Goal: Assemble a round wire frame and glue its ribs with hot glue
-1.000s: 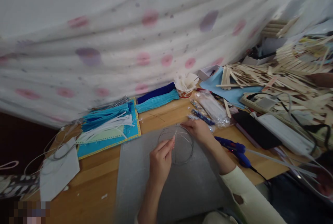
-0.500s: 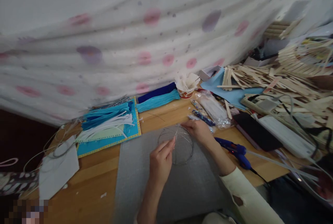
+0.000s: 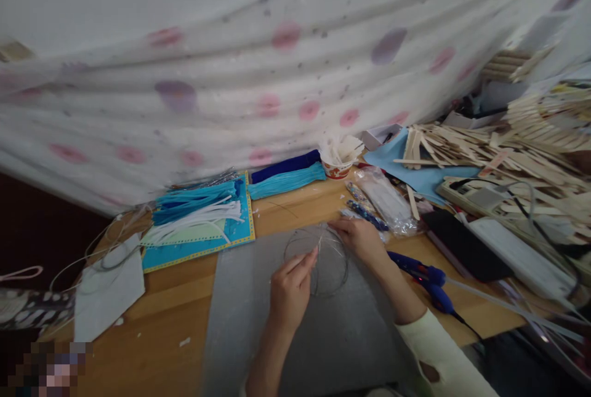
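Note:
Above the grey mat is a round frame of thin wire, with several wires crossing near its top. My left hand pinches the wire frame inside its ring, fingertips pressed together where the wires meet. At the ring's upper right my right hand is closed, thumb and fingertips together on a wire end. The exact spot it grips is too fine to make out. A blue glue gun lies just right of my right forearm.
White and blue pipe cleaners lie on a blue board at left, more bundles behind. A paper cup, a plastic bag, a black phone, a white power strip and heaped wooden sticks fill the right side.
The view has shifted slightly, so everything sits a little further right. Both hands keep their pinch on the wire frame, with hardly any movement relative to the mat.

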{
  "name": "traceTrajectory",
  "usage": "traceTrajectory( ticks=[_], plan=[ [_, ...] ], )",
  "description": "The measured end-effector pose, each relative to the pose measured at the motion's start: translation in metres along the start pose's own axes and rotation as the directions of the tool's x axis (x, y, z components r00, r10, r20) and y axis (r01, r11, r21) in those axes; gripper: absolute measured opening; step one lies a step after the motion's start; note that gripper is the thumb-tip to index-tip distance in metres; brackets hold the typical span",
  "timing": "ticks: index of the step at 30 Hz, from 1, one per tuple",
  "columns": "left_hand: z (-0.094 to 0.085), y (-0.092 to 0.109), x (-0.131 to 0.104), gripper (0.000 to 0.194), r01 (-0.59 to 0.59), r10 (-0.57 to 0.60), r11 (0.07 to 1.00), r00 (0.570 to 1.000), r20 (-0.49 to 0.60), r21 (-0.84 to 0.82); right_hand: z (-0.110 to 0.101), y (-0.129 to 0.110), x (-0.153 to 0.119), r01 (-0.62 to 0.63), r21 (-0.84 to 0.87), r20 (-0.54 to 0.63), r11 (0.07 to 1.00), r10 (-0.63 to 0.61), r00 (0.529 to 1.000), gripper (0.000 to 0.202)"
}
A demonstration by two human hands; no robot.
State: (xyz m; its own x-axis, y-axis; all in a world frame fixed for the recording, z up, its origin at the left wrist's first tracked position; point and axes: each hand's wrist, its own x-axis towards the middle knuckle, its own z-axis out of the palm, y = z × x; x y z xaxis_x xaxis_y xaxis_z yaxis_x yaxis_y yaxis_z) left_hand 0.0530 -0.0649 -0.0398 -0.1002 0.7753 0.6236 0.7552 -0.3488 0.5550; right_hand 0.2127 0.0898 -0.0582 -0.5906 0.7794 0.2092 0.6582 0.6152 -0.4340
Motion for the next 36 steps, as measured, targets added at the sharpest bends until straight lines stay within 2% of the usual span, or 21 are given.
traceTrajectory(
  ticks=[9,21,36],
  plan=[
    [0.002,-0.003,0.0,0.044,-0.002,0.001,1.0,1.0,-0.021,-0.02,0.002,0.003,0.001,0.027,0.009,0.001,1.0,-0.027,1.0,0.026],
    [-0.001,0.0,-0.003,0.04,0.004,-0.006,0.998,1.0,-0.024,-0.062,0.001,0.004,-0.001,0.106,-0.001,-0.059,0.994,-0.106,0.993,0.029],
    [0.003,-0.005,-0.002,0.046,0.024,-0.023,0.998,1.0,0.017,-0.054,0.01,0.009,0.001,0.071,0.031,-0.05,0.997,-0.07,0.996,0.025]
  ],
)
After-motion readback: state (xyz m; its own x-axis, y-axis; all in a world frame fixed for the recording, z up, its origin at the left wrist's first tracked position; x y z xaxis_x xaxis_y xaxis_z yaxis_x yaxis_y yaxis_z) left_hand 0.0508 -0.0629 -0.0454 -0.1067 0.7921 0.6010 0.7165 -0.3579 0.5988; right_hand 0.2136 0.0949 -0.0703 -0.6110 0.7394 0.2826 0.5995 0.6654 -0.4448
